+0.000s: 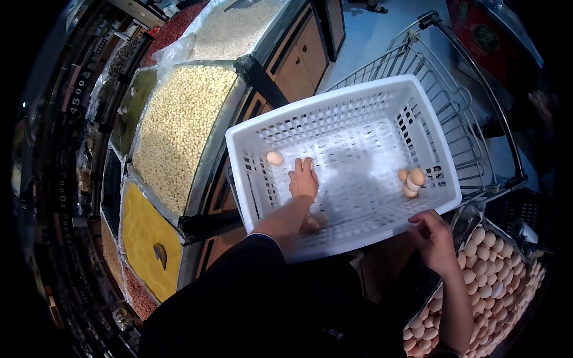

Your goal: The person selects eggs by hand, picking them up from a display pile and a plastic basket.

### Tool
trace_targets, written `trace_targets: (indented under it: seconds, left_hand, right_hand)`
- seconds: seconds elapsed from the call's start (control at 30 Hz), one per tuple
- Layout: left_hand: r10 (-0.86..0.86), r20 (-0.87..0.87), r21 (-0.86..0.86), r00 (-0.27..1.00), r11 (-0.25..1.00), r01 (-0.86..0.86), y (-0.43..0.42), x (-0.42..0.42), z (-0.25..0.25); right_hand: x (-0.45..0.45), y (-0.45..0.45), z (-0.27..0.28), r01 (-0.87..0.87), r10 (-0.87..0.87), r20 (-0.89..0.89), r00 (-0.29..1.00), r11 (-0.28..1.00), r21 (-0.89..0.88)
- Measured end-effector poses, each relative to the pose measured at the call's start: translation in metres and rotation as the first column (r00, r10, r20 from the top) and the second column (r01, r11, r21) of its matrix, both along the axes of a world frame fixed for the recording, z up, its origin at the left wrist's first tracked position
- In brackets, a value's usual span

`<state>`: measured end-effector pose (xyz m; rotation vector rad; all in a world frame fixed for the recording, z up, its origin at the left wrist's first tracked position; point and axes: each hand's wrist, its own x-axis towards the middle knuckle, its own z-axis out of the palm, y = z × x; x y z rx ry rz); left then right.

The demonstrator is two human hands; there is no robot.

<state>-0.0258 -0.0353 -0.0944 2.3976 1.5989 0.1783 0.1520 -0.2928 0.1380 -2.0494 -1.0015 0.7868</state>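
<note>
A white plastic basket [343, 241] with slotted walls rests on a metal shopping cart. My left hand [304, 181] reaches down inside its left part, fingers bent around something at the fingertips too small to make out. One egg [274, 158] lies by the basket's left wall, left of this hand. Several eggs [416, 176] are grouped in the right corner, and more show below my left wrist. At the basket's near right edge is my right hand [431, 235], its fingers curled near the rim; what they hold, if anything, is hidden.
Many eggs [489, 268] fill a bin at the lower right. Left of the basket stand bins of pale kernels [179, 128] and yellow grain [146, 238] with a scoop. The cart's wire frame [471, 119] is behind the basket. A person's foot [376, 8] shows at the top.
</note>
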Motion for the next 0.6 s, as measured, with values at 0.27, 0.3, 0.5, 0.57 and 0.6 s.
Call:
trace_targets:
  seconds: [0.27, 0.3, 0.5, 0.57, 0.6]
  left_hand:
    - [-0.181, -0.001, -0.035, 0.984, 0.983, 0.18, -0.028, -0.02, 0.003]
    - [-0.218, -0.016, -0.041, 0.976, 0.975, 0.218, -0.034, -0.018, 0.003]
    - [-0.492, -0.134, -0.176, 0.86, 0.866, 0.468, -0.034, -0.023, 0.001]
    - [-0.546, -0.095, -0.211, 0.832, 0.828, 0.519, -0.03, -0.018, 0.002]
    - [-0.543, -0.055, -0.233, 0.838, 0.823, 0.518, -0.027, -0.012, 0.014]
  right_hand:
    - [-0.005, 0.014, -0.003, -0.001, 0.0, -0.034, 0.999, 1.0, -0.028]
    - [-0.005, 0.016, -0.004, 0.012, -0.014, -0.054, 0.998, 0.999, -0.033]
    - [-0.008, 0.015, -0.007, 0.011, -0.012, -0.012, 1.0, 0.999, -0.038]
    - [-0.007, 0.013, -0.006, 0.015, -0.015, 0.002, 1.0, 1.0, -0.027]
    - [-0.007, 0.012, -0.007, 0.015, -0.015, 0.003, 1.0, 0.999, -0.029]
